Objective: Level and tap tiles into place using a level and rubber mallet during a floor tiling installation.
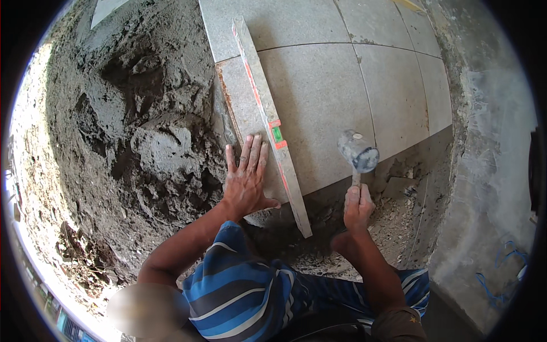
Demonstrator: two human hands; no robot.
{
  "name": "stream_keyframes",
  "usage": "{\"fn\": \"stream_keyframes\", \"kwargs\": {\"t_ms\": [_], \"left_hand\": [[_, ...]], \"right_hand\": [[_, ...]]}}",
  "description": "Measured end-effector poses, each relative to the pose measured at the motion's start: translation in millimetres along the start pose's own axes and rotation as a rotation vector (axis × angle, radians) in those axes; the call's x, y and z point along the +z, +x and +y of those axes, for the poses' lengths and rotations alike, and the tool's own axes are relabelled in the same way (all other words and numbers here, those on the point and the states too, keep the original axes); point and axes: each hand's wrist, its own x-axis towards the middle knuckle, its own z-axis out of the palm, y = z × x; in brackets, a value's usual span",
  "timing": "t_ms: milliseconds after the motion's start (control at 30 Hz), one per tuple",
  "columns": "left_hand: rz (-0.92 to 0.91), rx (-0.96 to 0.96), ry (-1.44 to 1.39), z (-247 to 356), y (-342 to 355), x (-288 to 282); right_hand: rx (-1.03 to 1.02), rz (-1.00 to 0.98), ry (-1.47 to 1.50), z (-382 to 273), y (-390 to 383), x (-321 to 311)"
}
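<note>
My left hand (246, 181) lies flat with fingers spread on the near left corner of a grey floor tile (325, 102). Just right of it, a long spirit level (263, 102) with red marks and a green vial runs across the tiles, its near end reaching past the tile's edge. In my right hand (358, 208) is a mallet (358, 151), gripped by its handle close below the head. The mallet's dusty head, with a dark end, is over the near edge of the tiles; I cannot tell whether it touches them.
Wet grey mortar (162, 148) is heaped left of the tiles. Rough gravelly ground (393, 228) lies before their near edge, with a thin string (420, 219) across it. A grey wall (490, 154) stands at the right, with blue cord (493, 285) near its lower part.
</note>
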Motion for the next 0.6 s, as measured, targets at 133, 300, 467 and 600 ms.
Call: {"fn": "stream_keyframes", "kwargs": {"t_ms": [133,300,467,600], "left_hand": [[0.009,-0.006,0.025,-5.7,-5.4,-1.5],[-0.023,-0.027,0.02,-0.9,-2.4,-1.3],[-0.032,-0.041,0.023,-1.8,-4.3,-2.9],[-0.015,-0.024,0.02,4.6,4.9,-1.8]], "right_hand": [[-0.175,-0.059,0.158,-7.4,-15.0,1.6],[-0.178,-0.066,-0.297,22.5,-34.6,5.7],[0.268,-0.252,0.228,-4.3,-34.8,8.7],[0.016,-0.148,-0.177,66.4,-54.2,-13.0]]}}
